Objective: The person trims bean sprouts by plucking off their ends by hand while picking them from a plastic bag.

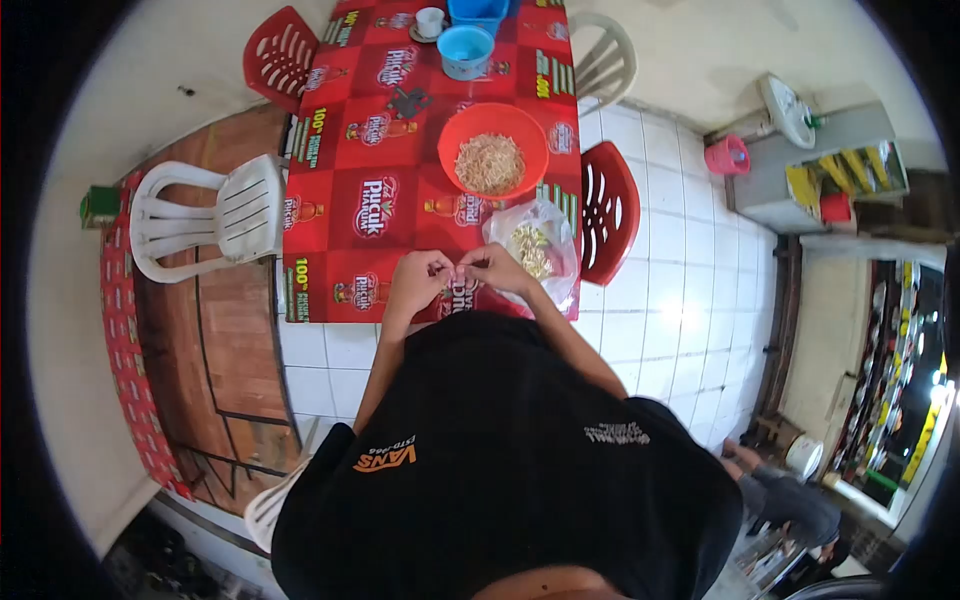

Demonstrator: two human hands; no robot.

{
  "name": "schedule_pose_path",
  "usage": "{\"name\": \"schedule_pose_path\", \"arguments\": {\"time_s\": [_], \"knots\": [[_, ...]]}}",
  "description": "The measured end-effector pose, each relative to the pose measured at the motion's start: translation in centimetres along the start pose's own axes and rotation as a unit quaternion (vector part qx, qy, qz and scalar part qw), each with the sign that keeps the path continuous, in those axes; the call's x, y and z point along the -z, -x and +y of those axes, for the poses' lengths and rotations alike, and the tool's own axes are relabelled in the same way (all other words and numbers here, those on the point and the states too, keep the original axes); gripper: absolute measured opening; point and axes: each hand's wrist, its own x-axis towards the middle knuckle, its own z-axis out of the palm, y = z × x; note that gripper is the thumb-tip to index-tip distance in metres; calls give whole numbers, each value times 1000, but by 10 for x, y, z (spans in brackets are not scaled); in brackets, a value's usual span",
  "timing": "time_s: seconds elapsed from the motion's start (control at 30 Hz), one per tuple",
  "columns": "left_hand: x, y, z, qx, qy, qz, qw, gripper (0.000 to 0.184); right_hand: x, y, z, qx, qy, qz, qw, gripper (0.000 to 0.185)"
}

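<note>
Above the near edge of the table, my left hand [424, 276] and my right hand [497, 269] meet fingertip to fingertip. Both are closed in a pinch; whatever is between the fingers is too small to make out. Just right of my right hand lies an open clear plastic bag [566, 262] with pale and yellow-green bits [532, 250] inside, which look like bean sprout pieces. Beyond the bag stands a round red basin [462, 124] holding a heap of thin, pale brownish strands [490, 164], resembling bean sprouts.
A red printed cloth [340, 220] covers the table. Farther back are a light blue bucket [466, 54], a white cup [430, 21] and a dark object [408, 102]. Chairs flank it: white [250, 210] at left, red [610, 210] at right. Another person [790, 505] is at lower right.
</note>
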Motion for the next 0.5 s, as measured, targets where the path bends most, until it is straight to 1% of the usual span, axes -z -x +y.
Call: {"name": "schedule_pose_path", "arguments": {"time_s": [0.07,0.1,0.2,0.23,0.33,0.4,0.43,0.5], "knots": [[0,1,-7,7,88,-7,996,10,0,2,-4,-3,-1,9,1000,12],[2,1,-7,17,84,-20,996,11,1,-1,2,-2,12,21,1000,13],[-4,-5,-9,-46,53,13,997,8,2,-1,10,66,-14,46,997,15],[-8,-8,-11,-4,98,4,995,12,2,0,9,67,-3,65,996,16],[-18,-12,-14,-21,73,-4,997,14,2,6,11,41,-1,136,990,15],[-20,-14,-10,-11,79,-14,997,16,5,9,19,41,-13,141,989,15],[-21,-15,-12,-22,60,-14,998,15,3,9,22,39,-19,144,989,15],[-20,-16,-20,-12,40,-21,999,15,2,7,30,26,-36,147,988,15]]}}
